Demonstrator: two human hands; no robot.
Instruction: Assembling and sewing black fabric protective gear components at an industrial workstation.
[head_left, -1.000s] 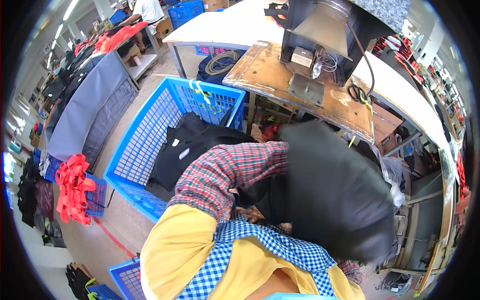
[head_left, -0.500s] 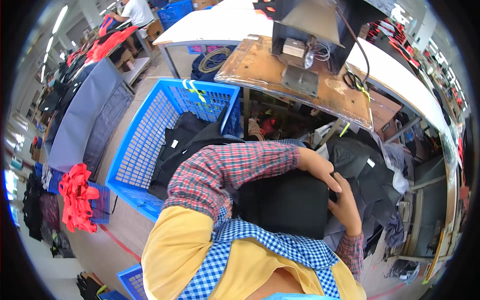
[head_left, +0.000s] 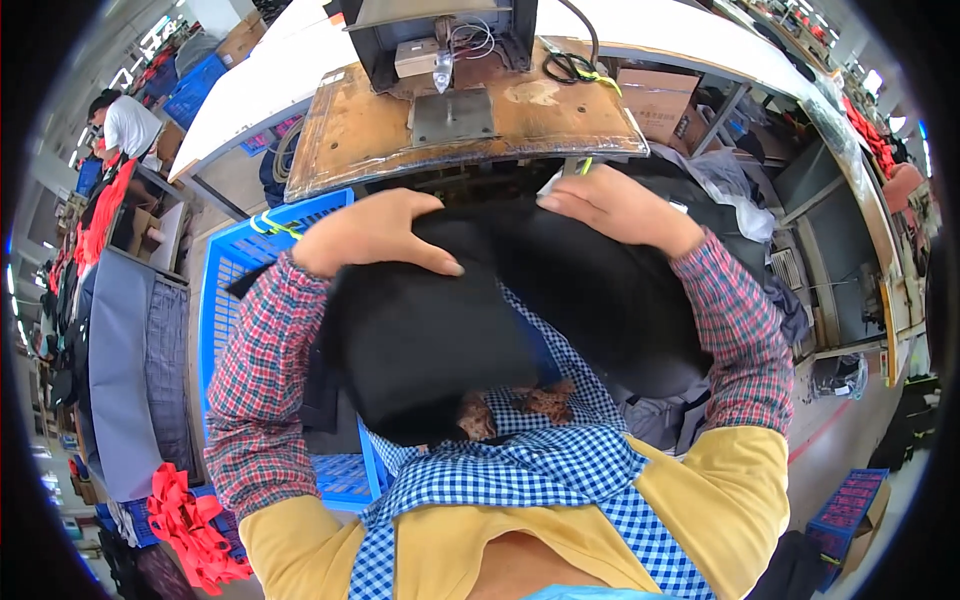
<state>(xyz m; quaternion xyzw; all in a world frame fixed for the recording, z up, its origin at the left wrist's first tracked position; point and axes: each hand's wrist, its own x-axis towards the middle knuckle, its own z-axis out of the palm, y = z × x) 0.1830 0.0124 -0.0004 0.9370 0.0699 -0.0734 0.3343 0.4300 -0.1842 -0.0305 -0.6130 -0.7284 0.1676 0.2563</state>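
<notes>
This is a garment workshop or factory floor. A worn wooden worktable (head_left: 470, 130) carries a dark industrial machine (head_left: 440, 35) with loose cables, set against long white tables (head_left: 250, 90). Blue plastic crates (head_left: 235, 290) stand on the floor, red fabric pieces (head_left: 190, 525) lie heaped nearby, grey cloth (head_left: 125, 380) is stacked at the left, and another worker (head_left: 125, 125) stands at a far bench.

The scene is viewed from head height, straight down and close over a wooden worktable (head_left: 470, 130); edges are bent by the fisheye lens.
</notes>
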